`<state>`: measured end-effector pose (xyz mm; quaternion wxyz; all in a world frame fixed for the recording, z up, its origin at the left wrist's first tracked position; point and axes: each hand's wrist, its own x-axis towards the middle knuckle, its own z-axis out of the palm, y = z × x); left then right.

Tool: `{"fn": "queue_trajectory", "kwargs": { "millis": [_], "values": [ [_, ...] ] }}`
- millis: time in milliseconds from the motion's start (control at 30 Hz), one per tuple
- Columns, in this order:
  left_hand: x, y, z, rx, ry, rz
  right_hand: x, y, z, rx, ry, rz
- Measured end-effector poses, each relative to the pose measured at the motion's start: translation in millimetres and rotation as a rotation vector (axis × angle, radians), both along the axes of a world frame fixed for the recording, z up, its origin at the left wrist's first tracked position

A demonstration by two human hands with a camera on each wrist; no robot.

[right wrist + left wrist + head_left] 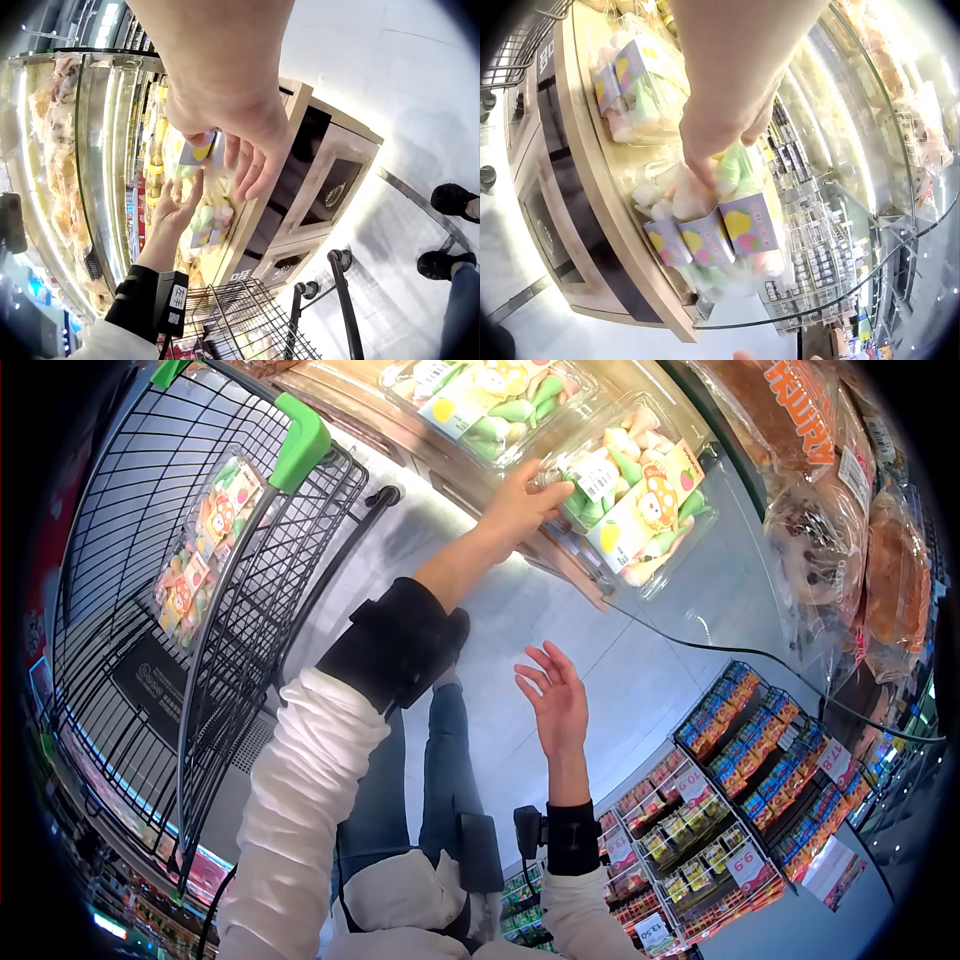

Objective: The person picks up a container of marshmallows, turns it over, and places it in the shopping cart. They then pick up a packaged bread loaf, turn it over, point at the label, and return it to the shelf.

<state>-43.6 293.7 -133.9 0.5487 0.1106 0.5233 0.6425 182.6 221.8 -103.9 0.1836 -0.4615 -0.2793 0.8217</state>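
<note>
My left hand [515, 510] grips the near edge of a clear plastic pack [640, 495] of green, pink and white pieces, its thumb over the top. Printed sleeves with yellow and pink fruit wrap the pack. In the left wrist view, the fingers of the left hand [712, 131] lie on that pack [735, 180], which stands out near the counter's edge. Beside it on the counter lies a similar pack [490, 405]. My right hand [557, 705] hangs over the floor with nothing in it, fingers loosely spread.
A black shopping cart [215, 610] with green corner pieces stands at the left and carries several similar packs [205, 550]. A glass panel [725, 550] borders the counter, with bagged bread [820, 540] beyond. Snack racks [690, 810] with price cards stand at lower right.
</note>
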Motion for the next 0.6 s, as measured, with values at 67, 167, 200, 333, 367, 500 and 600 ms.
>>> {"fn": "queue_trajectory", "kwargs": {
  "millis": [67, 167, 200, 333, 367, 500, 600],
  "values": [
    [5.7, -3.3, 0.7, -0.006, 0.011, 0.026, -0.9, 7.8, -3.2, 0.028, -0.006, -0.044],
    [12.5, -7.2, -2.2, -0.009, -0.063, 0.077, -1.5, 25.0, -4.0, 0.050, 0.005, -0.088],
    [13.9, -7.3, -3.1, -0.008, -0.074, 0.095, -2.0, 28.7, -3.4, 0.062, 0.009, -0.100],
    [15.2, -5.4, -2.0, -0.069, 0.004, 0.098, -2.4, 32.2, -1.1, 0.065, -0.011, -0.104],
    [13.8, -5.4, -1.2, -0.101, 0.053, 0.079, -2.0, 30.7, -2.3, 0.055, -0.022, -0.104],
    [14.0, -5.9, -4.0, -0.217, 0.585, 0.085, 1.9, 21.4, -3.8, 0.022, -0.044, -0.086],
    [22.7, -3.5, -3.8, -0.220, 0.892, 0.266, 4.7, 10.5, -3.3, -0.001, -0.049, -0.067]
  ]
}}
